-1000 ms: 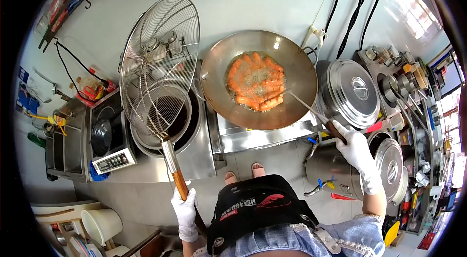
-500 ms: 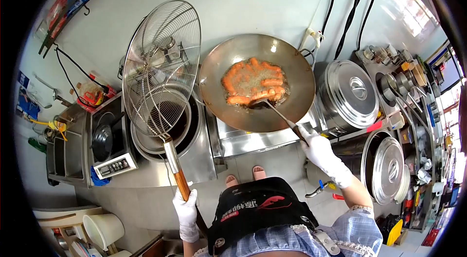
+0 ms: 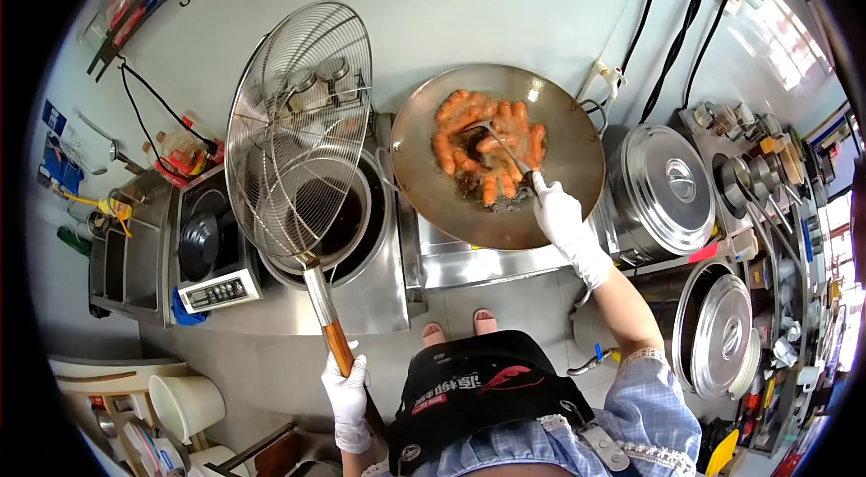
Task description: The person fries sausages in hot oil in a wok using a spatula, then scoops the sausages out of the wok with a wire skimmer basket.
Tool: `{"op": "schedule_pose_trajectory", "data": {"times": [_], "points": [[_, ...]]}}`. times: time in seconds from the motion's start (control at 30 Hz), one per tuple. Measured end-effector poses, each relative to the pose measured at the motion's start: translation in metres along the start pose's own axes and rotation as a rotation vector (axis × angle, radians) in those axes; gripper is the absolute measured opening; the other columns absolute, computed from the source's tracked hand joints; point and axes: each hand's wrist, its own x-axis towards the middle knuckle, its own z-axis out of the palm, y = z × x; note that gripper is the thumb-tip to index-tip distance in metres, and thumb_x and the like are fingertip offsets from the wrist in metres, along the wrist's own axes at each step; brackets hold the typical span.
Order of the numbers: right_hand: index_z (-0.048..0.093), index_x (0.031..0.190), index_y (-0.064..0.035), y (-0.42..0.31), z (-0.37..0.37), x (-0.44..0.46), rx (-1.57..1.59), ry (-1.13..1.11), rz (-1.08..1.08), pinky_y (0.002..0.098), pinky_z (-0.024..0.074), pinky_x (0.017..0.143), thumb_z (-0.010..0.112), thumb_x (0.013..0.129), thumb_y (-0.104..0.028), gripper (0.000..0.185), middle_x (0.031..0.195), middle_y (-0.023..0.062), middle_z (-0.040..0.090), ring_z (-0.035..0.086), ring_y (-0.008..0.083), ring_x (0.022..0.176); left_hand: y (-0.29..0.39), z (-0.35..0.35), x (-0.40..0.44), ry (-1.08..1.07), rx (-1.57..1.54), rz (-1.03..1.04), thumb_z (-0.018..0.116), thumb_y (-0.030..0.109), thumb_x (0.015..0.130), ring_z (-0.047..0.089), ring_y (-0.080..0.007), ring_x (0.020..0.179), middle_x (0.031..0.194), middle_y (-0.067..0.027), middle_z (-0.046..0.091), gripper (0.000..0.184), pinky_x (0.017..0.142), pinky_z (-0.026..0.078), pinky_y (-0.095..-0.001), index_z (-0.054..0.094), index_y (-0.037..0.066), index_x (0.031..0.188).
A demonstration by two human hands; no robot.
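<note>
In my gloved left hand (image 3: 346, 391) is the wooden handle of a large wire skimmer (image 3: 302, 116), its round mesh raised upright at the left. My gloved right hand (image 3: 561, 217) is closed around the dark handle of a spatula (image 3: 511, 152), whose blade dips among the sausages. Several orange-brown sausages (image 3: 498, 146) lie in bubbling oil in a wide steel wok (image 3: 410, 175). Part of the spatula's blade is hidden by oil and sausages.
Behind the skimmer sits a round pot (image 3: 379, 233) of dark liquid. A lidded steel pot (image 3: 669, 188) stands right of the wok, with another lidded pot (image 3: 724, 319) nearer me. An induction cooker (image 3: 216, 292) and a sink (image 3: 126, 269) are at the left.
My right hand has pushed the spatula up and left into the wok, and the sausages have shifted apart. My left hand still holds the skimmer. The view has turned slightly.
</note>
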Motion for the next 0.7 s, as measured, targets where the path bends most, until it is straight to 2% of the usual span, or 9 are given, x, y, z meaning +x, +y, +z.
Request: {"op": "schedule_pose_trajectory", "data": {"times": [0.13,0.2,0.3,0.43,0.5,0.6,0.63,0.67,0.7], "points": [[0.056,0.126,-0.0150,0.029,-0.006,0.002,-0.234,0.021,-0.045,0.0343,0.0504,0.050,0.051,0.083,-0.011,0.044,0.081,0.0092,0.057,0.062,0.0238,0.057,-0.004,0.000,0.001,0.010,-0.021,-0.002,0.061,-0.003,0.086,0.046,-0.0060,0.050,0.067,0.0010,0.050,0.023,0.046,0.038,-0.0214,0.058,0.000,0.109],[0.052,0.129,-0.0140,0.048,-0.014,-0.009,-0.295,0.029,-0.117,0.0322,0.0500,0.049,0.049,0.082,-0.006,0.048,0.084,0.0089,0.056,0.062,0.0215,0.058,-0.005,0.000,0.002,0.006,-0.035,-0.011,0.060,-0.003,0.086,0.046,-0.0065,0.050,0.067,0.0006,0.050,0.023,0.047,0.039,-0.0216,0.058,0.000,0.109],[0.047,0.130,-0.0086,0.070,-0.037,-0.029,-0.330,-0.045,-0.220,0.0310,0.0504,0.050,0.052,0.081,-0.008,0.050,0.081,0.0091,0.054,0.061,0.0193,0.063,-0.005,0.001,0.004,0.009,-0.031,-0.020,0.060,-0.004,0.086,0.046,-0.0068,0.050,0.067,0.0003,0.050,0.023,0.047,0.039,-0.0217,0.058,0.000,0.109],[0.046,0.133,-0.0085,0.083,-0.066,-0.071,-0.428,-0.068,-0.330,0.0287,0.0484,0.047,0.053,0.080,-0.009,0.053,0.079,0.0077,0.051,0.058,0.0174,0.060,-0.001,0.004,0.007,-0.008,-0.045,-0.029,0.061,-0.003,0.086,0.046,-0.0068,0.050,0.067,0.0004,0.050,0.023,0.047,0.038,-0.0216,0.058,0.000,0.108],[0.047,0.133,-0.0090,0.081,-0.082,-0.083,-0.497,-0.186,-0.337,0.0289,0.0473,0.046,0.053,0.081,-0.009,0.052,0.079,0.0079,0.051,0.058,0.0171,0.060,0.000,0.005,0.009,-0.012,-0.050,-0.031,0.061,-0.003,0.086,0.046,-0.0065,0.051,0.067,0.0006,0.049,0.023,0.047,0.038,-0.0213,0.058,0.000,0.108],[0.047,0.135,-0.0102,0.078,-0.093,-0.102,-0.485,-0.163,-0.379,0.0311,0.0467,0.045,0.054,0.078,-0.008,0.057,0.080,0.0110,0.054,0.057,0.0190,0.058,-0.001,0.007,0.011,-0.011,-0.039,-0.017,0.062,-0.003,0.086,0.045,-0.0061,0.051,0.067,0.0012,0.049,0.024,0.047,0.038,-0.0210,0.058,0.000,0.109],[0.046,0.135,-0.0090,0.077,-0.096,-0.106,-0.507,-0.132,-0.415,0.0301,0.0455,0.045,0.052,0.081,-0.008,0.053,0.076,0.0071,0.050,0.055,0.0176,0.056,0.000,0.008,0.011,-0.014,-0.039,-0.014,0.062,-0.003,0.086,0.045,-0.0061,0.051,0.067,0.0012,0.049,0.024,0.047,0.038,-0.0210,0.058,0.000,0.109],[0.046,0.135,-0.0090,0.075,-0.095,-0.110,-0.509,-0.130,-0.412,0.0301,0.0455,0.045,0.052,0.081,-0.008,0.053,0.076,0.0071,0.050,0.055,0.0176,0.056,0.002,0.009,0.011,-0.020,-0.046,-0.019,0.062,-0.003,0.085,0.045,-0.0058,0.052,0.068,0.0015,0.049,0.024,0.047,0.038,-0.0208,0.058,0.001,0.109],[0.046,0.135,-0.0102,0.074,-0.093,-0.113,-0.420,-0.178,-0.379,0.0315,0.0457,0.044,0.053,0.080,-0.008,0.055,0.081,0.0123,0.054,0.056,0.0190,0.054,0.003,0.010,0.011,-0.026,-0.053,-0.024,0.062,-0.003,0.085,0.045,-0.0055,0.052,0.068,0.0018,0.050,0.024,0.047,0.038,-0.0206,0.058,0.001,0.109]]}}
